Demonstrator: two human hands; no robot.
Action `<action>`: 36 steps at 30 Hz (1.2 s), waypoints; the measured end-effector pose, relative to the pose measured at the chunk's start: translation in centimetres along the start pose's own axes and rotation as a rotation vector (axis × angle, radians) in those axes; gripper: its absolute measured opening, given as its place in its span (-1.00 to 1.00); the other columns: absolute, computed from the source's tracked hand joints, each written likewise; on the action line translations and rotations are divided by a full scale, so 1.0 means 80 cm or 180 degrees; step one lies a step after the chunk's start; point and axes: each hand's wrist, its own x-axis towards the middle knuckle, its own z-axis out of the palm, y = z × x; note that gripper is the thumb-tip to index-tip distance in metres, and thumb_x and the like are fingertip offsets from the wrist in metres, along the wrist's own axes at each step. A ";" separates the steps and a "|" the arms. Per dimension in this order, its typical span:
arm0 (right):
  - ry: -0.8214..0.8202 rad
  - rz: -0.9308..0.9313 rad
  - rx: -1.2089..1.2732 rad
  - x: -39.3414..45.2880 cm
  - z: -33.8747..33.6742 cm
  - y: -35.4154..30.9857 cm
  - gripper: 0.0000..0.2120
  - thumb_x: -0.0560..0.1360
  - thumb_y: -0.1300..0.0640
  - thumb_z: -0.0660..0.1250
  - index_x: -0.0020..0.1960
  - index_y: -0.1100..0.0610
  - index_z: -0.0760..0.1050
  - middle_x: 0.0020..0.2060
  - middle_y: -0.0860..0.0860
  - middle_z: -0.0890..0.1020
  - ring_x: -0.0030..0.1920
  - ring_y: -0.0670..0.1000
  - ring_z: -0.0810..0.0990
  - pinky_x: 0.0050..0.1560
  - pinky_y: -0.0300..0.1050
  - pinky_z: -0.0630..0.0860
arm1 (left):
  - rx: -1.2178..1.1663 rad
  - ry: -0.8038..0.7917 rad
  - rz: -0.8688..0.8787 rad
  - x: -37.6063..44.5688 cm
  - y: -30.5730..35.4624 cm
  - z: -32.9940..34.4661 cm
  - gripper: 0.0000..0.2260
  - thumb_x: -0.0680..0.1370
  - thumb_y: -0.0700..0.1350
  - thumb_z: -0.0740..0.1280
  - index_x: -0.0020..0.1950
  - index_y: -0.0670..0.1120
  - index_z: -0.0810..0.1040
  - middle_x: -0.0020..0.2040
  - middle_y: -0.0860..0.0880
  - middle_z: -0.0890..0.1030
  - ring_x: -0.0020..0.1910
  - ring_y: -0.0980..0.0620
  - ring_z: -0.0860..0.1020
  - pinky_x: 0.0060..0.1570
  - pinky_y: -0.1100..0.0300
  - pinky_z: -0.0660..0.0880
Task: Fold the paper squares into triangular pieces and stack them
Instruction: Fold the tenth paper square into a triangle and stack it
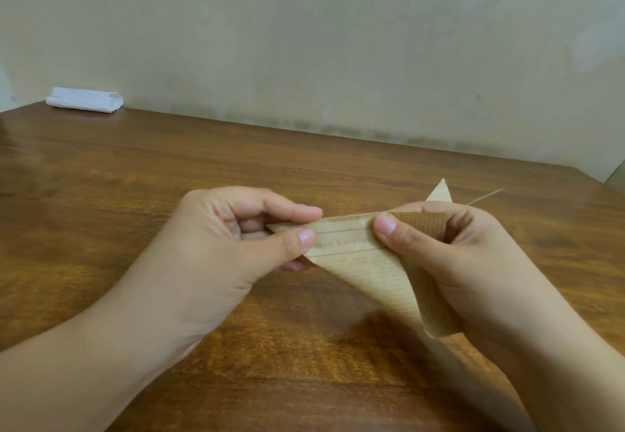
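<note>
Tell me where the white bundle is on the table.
In the head view, the white bundle lies at the wooden table's far left corner, against the wall, well away from both hands and the paper.

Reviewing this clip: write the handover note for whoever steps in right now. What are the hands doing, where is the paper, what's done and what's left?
Left hand: pinches the left corner of the tan printed paper.
Right hand: grips the paper's right side, thumb pressing on the top fold edge.
Paper: held above the wooden table, already folded to a triangle, point hanging down.
Another tan paper point shows behind the right hand; how many pieces lie there cannot be told.
White folded bundle sits at the far left table edge, untouched.
Left: finish the crease, then stack the piece.
</note>
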 end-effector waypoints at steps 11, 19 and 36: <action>-0.0002 0.0017 0.0118 -0.001 0.003 -0.003 -0.79 0.20 -0.03 0.43 -0.30 0.10 0.64 -0.39 0.05 0.61 -0.37 -0.02 0.54 -0.33 -0.17 0.40 | -0.0351 0.0132 0.0129 -0.003 0.003 0.011 -0.79 0.17 -0.30 0.39 -0.24 -0.12 0.67 -0.35 -0.12 0.68 -0.45 0.10 0.61 -0.42 0.37 0.53; 0.0097 -0.0012 0.0096 0.003 0.001 0.000 -0.83 0.21 0.00 0.42 -0.31 0.11 0.64 -0.44 0.02 0.58 -0.43 -0.10 0.51 -0.47 -0.34 0.39 | -0.0304 0.0212 -0.0306 -0.006 0.004 0.005 -0.79 0.48 -0.34 0.30 -0.06 -0.07 0.64 -0.28 -0.14 0.69 -0.35 0.05 0.66 -0.37 0.33 0.56; 0.0190 -0.0332 0.0018 0.008 -0.005 0.010 -0.56 0.11 -0.22 0.46 -0.23 0.12 0.63 -0.39 0.00 0.60 -0.38 -0.08 0.50 -0.44 -0.32 0.40 | -0.0599 0.0040 -0.0509 -0.006 0.009 -0.003 -0.68 0.45 -0.32 0.34 0.13 -0.01 0.54 -0.17 -0.13 0.70 -0.17 0.03 0.68 -0.20 0.28 0.60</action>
